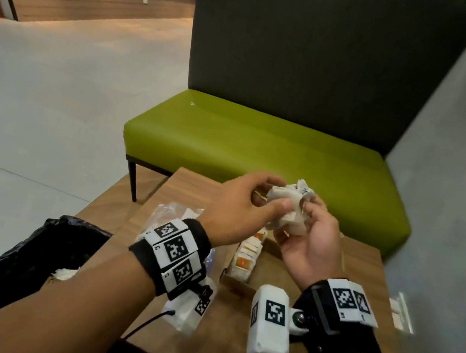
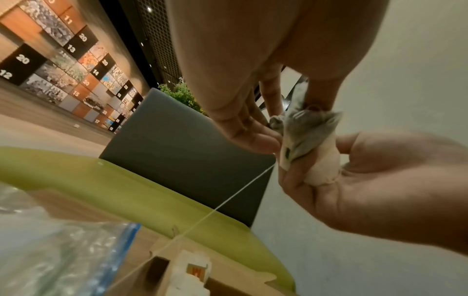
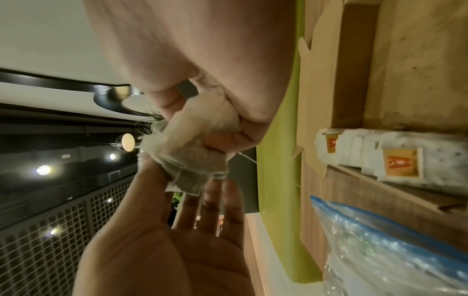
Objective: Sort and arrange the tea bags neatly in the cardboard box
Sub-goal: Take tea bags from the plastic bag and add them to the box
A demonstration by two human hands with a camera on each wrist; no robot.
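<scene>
Above a wooden table point(image 1: 190, 197), a person's right hand point(image 1: 311, 246) cradles a clump of tea bags point(image 1: 289, 209), fingers curled around its lower end, while the left hand point(image 1: 239, 205) pinches the clump's near side between thumb and fingertips. The bunch stands roughly upright, crumpled tops toward the green bench point(image 1: 261, 147). One thin string point(image 2: 220, 204) runs slantwise from the clump down toward the open cardboard box point(image 1: 237, 286) on the table below the hands. Inside it, a row of tagged tea bags point(image 1: 245, 259) stands along the left wall; the box's right side shows bare floor. A clear plastic bag point(image 1: 169, 212) lies just left of the box, a black bin bag point(image 1: 23, 261) beyond the table's left edge.
</scene>
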